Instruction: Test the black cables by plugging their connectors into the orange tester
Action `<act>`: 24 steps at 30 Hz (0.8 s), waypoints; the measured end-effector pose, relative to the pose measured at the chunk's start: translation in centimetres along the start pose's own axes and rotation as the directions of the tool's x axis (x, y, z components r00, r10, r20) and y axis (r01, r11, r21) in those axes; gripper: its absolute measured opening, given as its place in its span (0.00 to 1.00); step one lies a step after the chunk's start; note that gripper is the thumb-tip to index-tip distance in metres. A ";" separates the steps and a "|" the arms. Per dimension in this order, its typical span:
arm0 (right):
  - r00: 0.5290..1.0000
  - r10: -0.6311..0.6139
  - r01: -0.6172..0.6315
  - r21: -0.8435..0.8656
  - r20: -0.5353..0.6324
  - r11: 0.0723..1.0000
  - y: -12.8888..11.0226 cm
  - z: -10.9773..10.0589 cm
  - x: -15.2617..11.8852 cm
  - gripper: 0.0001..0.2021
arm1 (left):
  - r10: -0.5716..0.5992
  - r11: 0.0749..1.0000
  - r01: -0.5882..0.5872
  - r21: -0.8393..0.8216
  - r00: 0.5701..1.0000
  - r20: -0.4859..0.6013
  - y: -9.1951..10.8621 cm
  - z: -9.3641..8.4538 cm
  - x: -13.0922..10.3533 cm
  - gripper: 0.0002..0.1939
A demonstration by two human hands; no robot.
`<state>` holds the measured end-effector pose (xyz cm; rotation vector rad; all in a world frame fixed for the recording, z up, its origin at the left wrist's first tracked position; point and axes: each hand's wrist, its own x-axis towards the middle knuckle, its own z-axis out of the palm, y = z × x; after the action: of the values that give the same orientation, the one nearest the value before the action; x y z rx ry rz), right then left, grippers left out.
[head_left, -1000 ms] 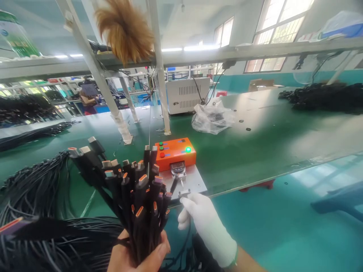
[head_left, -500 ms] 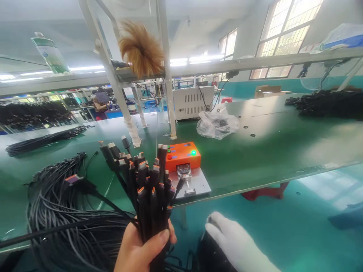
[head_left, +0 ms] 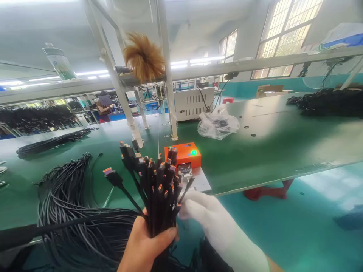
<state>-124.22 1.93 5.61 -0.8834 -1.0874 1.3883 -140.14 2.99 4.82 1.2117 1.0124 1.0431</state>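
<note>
Head view: gripping a thick bundle of black cables (head_left: 157, 204) firmly in the bare left hand (head_left: 153, 238), with the thumb wrapped across the front and the connectors (head_left: 171, 170) fanned upward, many showing orange at the tip, one leaning well out to the left. Held up at the near edge of the green table (head_left: 244, 160), blocking from sight part of the orange box (head_left: 185, 155) and much of the metal plate (head_left: 203, 183) before it. Placed just right of the bundle, low by the plate, with the white-gloved right hand (head_left: 218, 223); cannot tell whether grasping anything, with fingertips partly hidden behind cables. Lit green on top of the box, and fitted in front with a small gauge (head_left: 185, 168). Crowded on the left by a large loose pile of cables (head_left: 68, 196), with a slimmer batch (head_left: 56, 141) beyond it. Backed by a crumpled clear bag (head_left: 218, 126), a pale vented cabinet (head_left: 195, 104) and upright shelf posts (head_left: 170, 83), under a brown fluffy tuft (head_left: 144, 56). Bordered at far right by a dark heap (head_left: 329, 102), and below the table by something red (head_left: 266, 193).
</note>
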 end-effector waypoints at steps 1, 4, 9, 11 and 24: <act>1.000 0.005 -0.004 0.051 -0.017 0.999 0.6 -0.3 0.1 0.16 | -0.001 1.000 0.001 0.010 1.000 0.016 0.0 0.0 0.0 0.08; 0.980 0.002 0.010 0.056 -0.201 0.998 1.9 -1.6 -0.1 0.16 | 0.006 1.000 -0.006 0.009 1.000 0.021 0.1 0.0 0.1 0.07; 0.940 0.056 -0.130 -0.199 -0.337 0.971 3.4 -4.8 -2.3 0.14 | 0.026 0.999 -0.025 -0.037 1.000 0.017 0.6 0.3 0.2 0.09; 0.941 0.162 -0.244 -0.262 -0.297 0.934 4.5 -5.9 -3.5 0.13 | 0.025 0.999 -0.025 -0.034 0.999 0.019 0.7 0.4 0.3 0.08; 0.790 0.534 -0.608 -0.496 -0.302 0.619 15.0 -6.4 -2.8 0.19 | 0.037 0.999 -0.037 0.011 0.998 0.044 0.8 0.7 0.4 0.05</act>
<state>-122.42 0.45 -10.73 -1.8829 -1.1986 1.4944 -139.48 3.24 5.65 1.2621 0.9664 1.0358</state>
